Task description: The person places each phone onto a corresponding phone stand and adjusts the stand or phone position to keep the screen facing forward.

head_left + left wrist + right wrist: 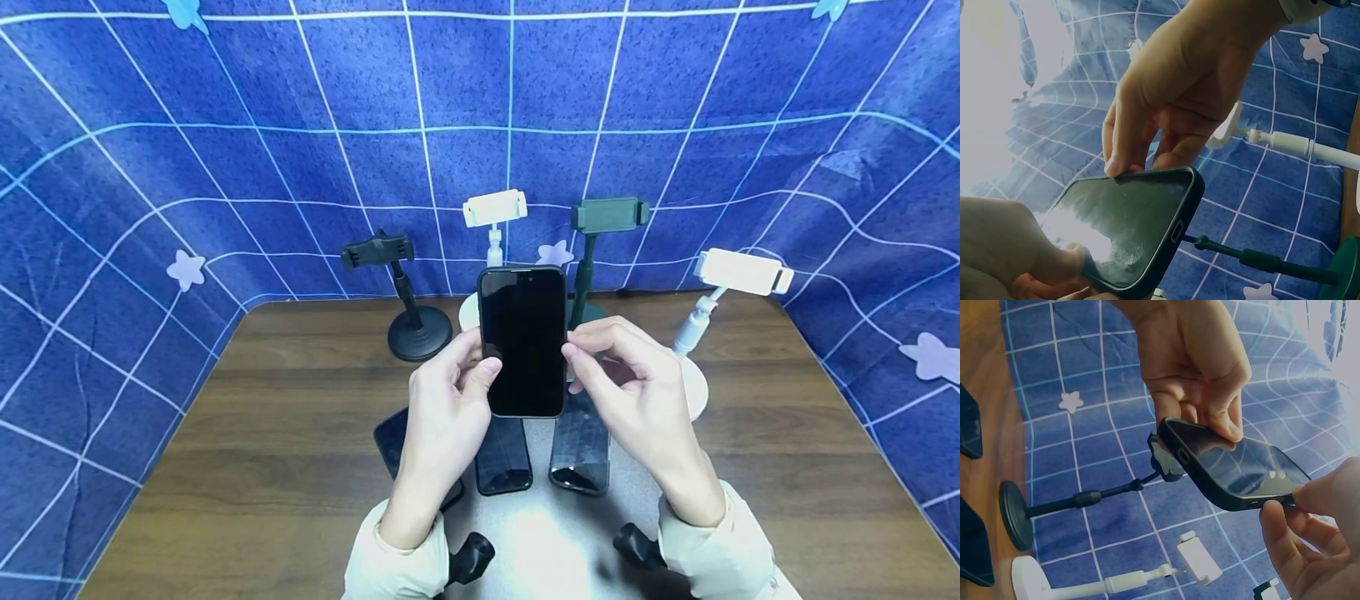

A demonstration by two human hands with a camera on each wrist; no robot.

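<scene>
A black smartphone (pixel 522 342) in a dark case is held up above the table, its dark screen towards me. My left hand (pixel 448 408) grips its left edge, thumb over the front and fingers behind. On the opposite edge, the thumb and fingertips of my right hand (pixel 641 383) pinch the side. In the left wrist view the port end of the phone (pixel 1132 219) shows, with the right hand (pixel 1179 81) at the upper edge. The right wrist view has the right hand (pixel 1316 531) at the side edge and the left hand (pixel 1194 362) across from it.
Behind the phone stand several phone holders: a black one (pixel 405 292), a white one (pixel 495 208), a dark green one (pixel 609 215) and another white one (pixel 742 272). Three phones lie below, including a middle one (pixel 504 458) and a right one (pixel 581 442). Blue grid cloth (pixel 465 83) hangs behind.
</scene>
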